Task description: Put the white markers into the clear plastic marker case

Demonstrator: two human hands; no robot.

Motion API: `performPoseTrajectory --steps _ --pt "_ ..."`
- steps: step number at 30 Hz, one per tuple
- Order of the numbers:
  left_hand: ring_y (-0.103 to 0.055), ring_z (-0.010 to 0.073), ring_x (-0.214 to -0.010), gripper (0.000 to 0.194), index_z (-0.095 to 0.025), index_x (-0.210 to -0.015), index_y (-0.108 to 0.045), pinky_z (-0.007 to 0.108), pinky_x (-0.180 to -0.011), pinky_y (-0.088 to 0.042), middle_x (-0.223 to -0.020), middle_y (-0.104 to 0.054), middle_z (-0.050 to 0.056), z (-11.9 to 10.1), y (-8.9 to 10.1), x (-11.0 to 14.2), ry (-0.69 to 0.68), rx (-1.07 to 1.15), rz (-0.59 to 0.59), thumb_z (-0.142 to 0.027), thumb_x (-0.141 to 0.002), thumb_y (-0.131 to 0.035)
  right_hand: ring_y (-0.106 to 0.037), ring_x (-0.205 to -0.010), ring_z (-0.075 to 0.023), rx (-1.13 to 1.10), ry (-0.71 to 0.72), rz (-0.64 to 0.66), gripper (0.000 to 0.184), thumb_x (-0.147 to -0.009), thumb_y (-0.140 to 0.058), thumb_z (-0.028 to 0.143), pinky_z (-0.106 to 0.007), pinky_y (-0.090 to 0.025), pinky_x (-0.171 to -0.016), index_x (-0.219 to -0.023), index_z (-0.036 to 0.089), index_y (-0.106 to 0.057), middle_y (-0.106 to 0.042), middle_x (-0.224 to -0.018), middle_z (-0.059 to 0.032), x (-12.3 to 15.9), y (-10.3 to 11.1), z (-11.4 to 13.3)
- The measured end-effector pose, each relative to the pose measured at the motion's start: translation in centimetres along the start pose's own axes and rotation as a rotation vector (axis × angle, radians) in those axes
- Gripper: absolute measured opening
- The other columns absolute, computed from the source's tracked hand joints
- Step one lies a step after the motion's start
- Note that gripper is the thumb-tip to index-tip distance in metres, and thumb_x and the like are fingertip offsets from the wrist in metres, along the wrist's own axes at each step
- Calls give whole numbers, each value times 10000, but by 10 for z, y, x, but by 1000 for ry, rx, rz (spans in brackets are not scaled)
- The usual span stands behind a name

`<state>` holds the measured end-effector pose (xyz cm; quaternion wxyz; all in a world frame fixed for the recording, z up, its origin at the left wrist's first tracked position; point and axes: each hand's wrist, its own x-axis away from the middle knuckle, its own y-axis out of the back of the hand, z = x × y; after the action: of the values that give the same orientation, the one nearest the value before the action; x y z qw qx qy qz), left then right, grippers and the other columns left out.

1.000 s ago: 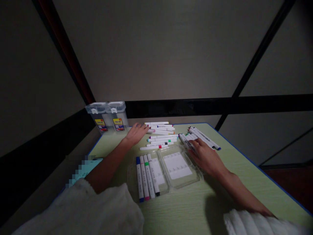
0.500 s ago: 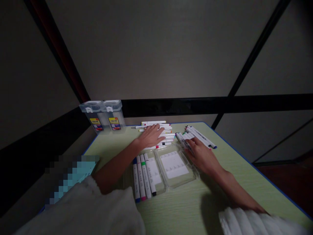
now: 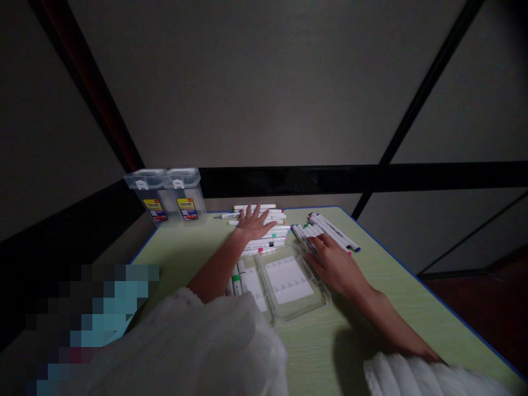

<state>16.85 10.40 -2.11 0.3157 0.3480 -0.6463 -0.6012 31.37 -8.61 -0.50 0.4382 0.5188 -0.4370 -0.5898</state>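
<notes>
My left hand (image 3: 253, 225) lies with fingers spread over a row of white markers (image 3: 275, 232) with coloured ends, at the far side of the table. My right hand (image 3: 333, 263) is bent over a second group of white markers (image 3: 332, 230), its fingers curled against the nearest ones; its fingertips are partly hidden. Between my arms lies an open clear plastic case (image 3: 295, 315) with white paper inserts. A few markers (image 3: 236, 279) rest in its left half, partly covered by my left sleeve.
Two clear lidded boxes (image 3: 184, 192) with yellow labels stand at the back left. The pale green table (image 3: 313, 352) has a blue edge and meets a grey wall (image 3: 264, 99). A pixelated light-blue item (image 3: 119, 308) is at the left.
My left hand has moved away from me over the marker row and its fingers have spread. My left sleeve now covers more of the case. My right hand stays on its markers.
</notes>
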Motion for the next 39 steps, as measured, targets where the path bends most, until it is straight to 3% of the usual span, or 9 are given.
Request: performPoseTrajectory --steps 8,11,14,17,22,27,31,36,39 --pt "-26 292 -1321 715 -311 -1353 -136 478 -1045 -93 -1460 -29 -4 25 3 15 -15 -5 46 -680 -742 -97 -490 -983 -216 -10 -2 15 309 -850 -399 269 -283 -376 -795 -1126 149 -467 -500 -1075 -119 0 1 -1" --pt "-8 283 -1323 710 -304 -1359 -86 481 -1042 -98 -1461 2 16 31 3 19 -16 -10 -22 -673 -751 -102 -488 -984 -221 -8 2 16 304 -851 -397 272 -290 -379 -790 -1117 145 -470 -502 -1070 -123 0 3 0" --pt "-44 326 -1314 720 -290 -1362 -85 524 -1017 -123 -1461 -4 51 38 3 19 110 -17 -112 -672 -752 -93 -483 -990 -225 -4 8 15 305 -852 -392 278 -297 -383 -788 -1116 147 -469 -503 -1066 -121 1 3 1" --pt "-150 362 -1290 728 -281 -1363 -87 530 -990 -185 -1458 -20 84 42 4 17 210 1 -90 -673 -750 -98 -487 -980 -227 -4 8 17 304 -850 -391 278 -302 -392 -771 -1114 149 -472 -505 -1063 -123 0 3 1" --pt "-275 365 -1245 705 -244 -1363 -99 480 -962 -266 -1453 -37 120 32 8 20 165 -2 -123 -635 -779 -145 -480 -989 -234 -12 18 18 311 -843 -403 274 -313 -391 -776 -1118 145 -472 -504 -1062 -126 0 1 0" --pt "-493 352 -1066 643 -179 -1333 -196 439 -840 -398 -1433 -89 185 13 18 25 165 2 -193 -560 -815 -210 -481 -983 -229 -18 25 15 300 -846 -394 262 -310 -394 -772 -1115 154 -469 -509 -1055 -122 1 1 1" --pt "-322 342 -1218 610 -134 -1278 -316 459 -976 -261 -1408 -190 189 2 22 15 51 -62 -308 -531 -817 -264 -489 -971 -229 -13 32 9 296 -848 -391 256 -310 -392 -776 -1108 141 -474 -510 -1047 -126 1 1 1" --pt "-48 320 -1316 664 -233 -1313 -282 539 -1020 -84 -1456 -65 92 -3 5 -7 -11 -19 -148 -618 -774 -231 -495 -957 -236 -2 37 15 296 -845 -399 272 -320 -395 -768 -1103 150 -477 -519 -1026 -122 1 0 -1" --pt "-18 309 -1319 694 -251 -1338 -223 552 -1017 -73 -1460 -51 56 -2 -4 -12 6 2 -61 -639 -767 -151 -494 -957 -230 0 37 23 301 -851 -388 275 -308 -394 -763 -1109 147 -477 -518 -1030 -121 0 1 -1"
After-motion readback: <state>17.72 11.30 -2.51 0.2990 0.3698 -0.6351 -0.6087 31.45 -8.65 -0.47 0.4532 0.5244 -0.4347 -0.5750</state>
